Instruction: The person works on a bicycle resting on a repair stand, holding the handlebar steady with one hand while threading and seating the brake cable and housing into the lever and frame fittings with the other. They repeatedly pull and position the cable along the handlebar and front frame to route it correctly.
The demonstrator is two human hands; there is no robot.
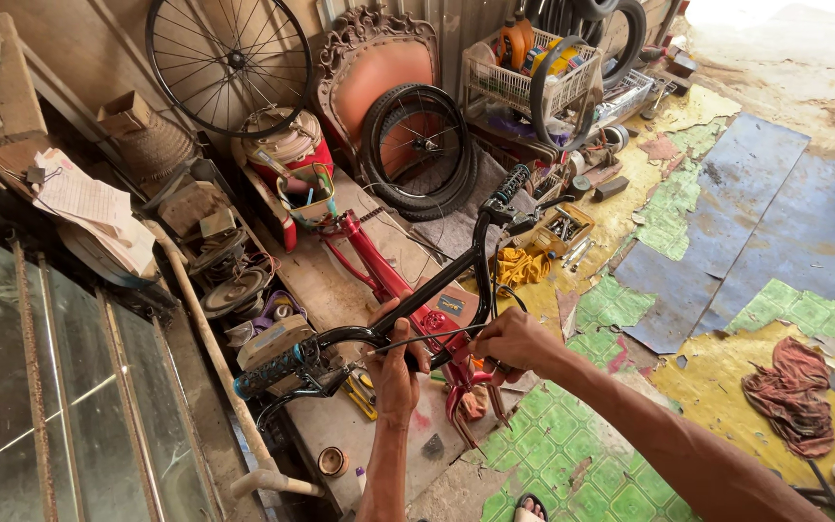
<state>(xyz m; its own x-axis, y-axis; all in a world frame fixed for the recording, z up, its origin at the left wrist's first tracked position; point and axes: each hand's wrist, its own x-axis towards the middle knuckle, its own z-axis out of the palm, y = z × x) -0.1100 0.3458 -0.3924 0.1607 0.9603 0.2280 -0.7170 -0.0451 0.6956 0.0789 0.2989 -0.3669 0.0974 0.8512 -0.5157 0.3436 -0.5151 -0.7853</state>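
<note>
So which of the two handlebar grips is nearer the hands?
The blue-black grip at lower left, beside the left hand. The other grip sits at the bar's far end, up by the tyre.

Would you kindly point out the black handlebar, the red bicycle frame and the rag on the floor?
black handlebar [437, 295]: head view, on the bare bar.
red bicycle frame [364, 249]: head view, on a red tube.
rag [791, 394]: head view, its crumpled middle.

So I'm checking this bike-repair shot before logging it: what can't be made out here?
Head view only:
- What the right hand pinches: hidden by its own fingers; only a thin cable shows.
- Left hand grip on the black handlebar: palm side hidden.
- Red frame lower part: covered by hands and bar.
- Small parts in the yellow tray: too small to tell.
- Person's foot: cut off by the bottom edge.
</note>
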